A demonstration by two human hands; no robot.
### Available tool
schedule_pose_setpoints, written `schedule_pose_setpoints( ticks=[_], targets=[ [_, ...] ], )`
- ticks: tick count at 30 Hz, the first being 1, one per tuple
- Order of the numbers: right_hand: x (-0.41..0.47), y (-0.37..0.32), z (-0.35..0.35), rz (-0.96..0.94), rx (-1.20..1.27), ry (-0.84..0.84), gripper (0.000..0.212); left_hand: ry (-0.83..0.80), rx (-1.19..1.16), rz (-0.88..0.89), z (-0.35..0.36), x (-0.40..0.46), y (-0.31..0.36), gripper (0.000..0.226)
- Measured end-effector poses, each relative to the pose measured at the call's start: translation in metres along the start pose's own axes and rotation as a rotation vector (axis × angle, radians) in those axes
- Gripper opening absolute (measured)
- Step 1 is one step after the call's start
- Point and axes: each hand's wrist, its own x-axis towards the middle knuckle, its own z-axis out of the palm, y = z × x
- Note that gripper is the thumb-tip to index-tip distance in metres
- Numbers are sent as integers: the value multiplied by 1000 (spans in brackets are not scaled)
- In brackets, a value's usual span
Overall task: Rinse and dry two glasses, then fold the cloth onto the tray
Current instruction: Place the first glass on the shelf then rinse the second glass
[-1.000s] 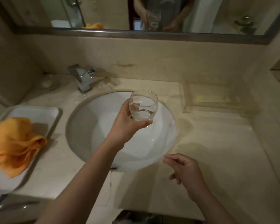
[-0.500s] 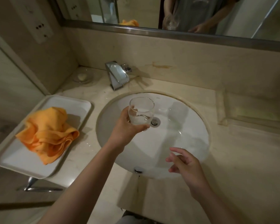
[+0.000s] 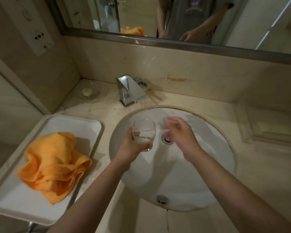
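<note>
Bathroom counter, beige stone, is carrying a white sink under a chrome faucet. Left hand is gripping a clear glass upright over the basin's left side, a little water sitting in it. Right hand is hovering above the drain, fingers motion-blurred, loosely spread, holding nothing. Orange cloth is lying crumpled on the white tray left of the sink. Soap dish is sitting in the back corner.
</note>
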Motion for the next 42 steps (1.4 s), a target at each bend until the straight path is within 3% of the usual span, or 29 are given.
schedule_pose_setpoints(
  ticks=[2,6,9,15,23,29,35,42],
  targets=[
    [27,-15,14,-52,-74,10,27,1,-6,-34,-3,7,1,62],
    [76,-32,35,-111,-220,22,31,-44,-30,-43,-7,18,4,100],
    [102,-34,46,-140,-369,1,40,-69,-33,-29,-6,30,7,106],
    [138,-39,57,-117,-484,-55,52,-86,-65,-13,5,44,14,92],
    [162,-46,73,-164,-348,18,31,-58,-80,-105,5,68,19,103],
    [171,-45,77,-146,-341,39,29,-66,-135,-106,5,77,27,104],
    [176,-44,74,-149,-350,50,26,-64,-226,-103,6,79,31,79],
    [178,-45,69,-162,-354,20,28,-69,-234,-158,6,82,29,80]
  ],
)
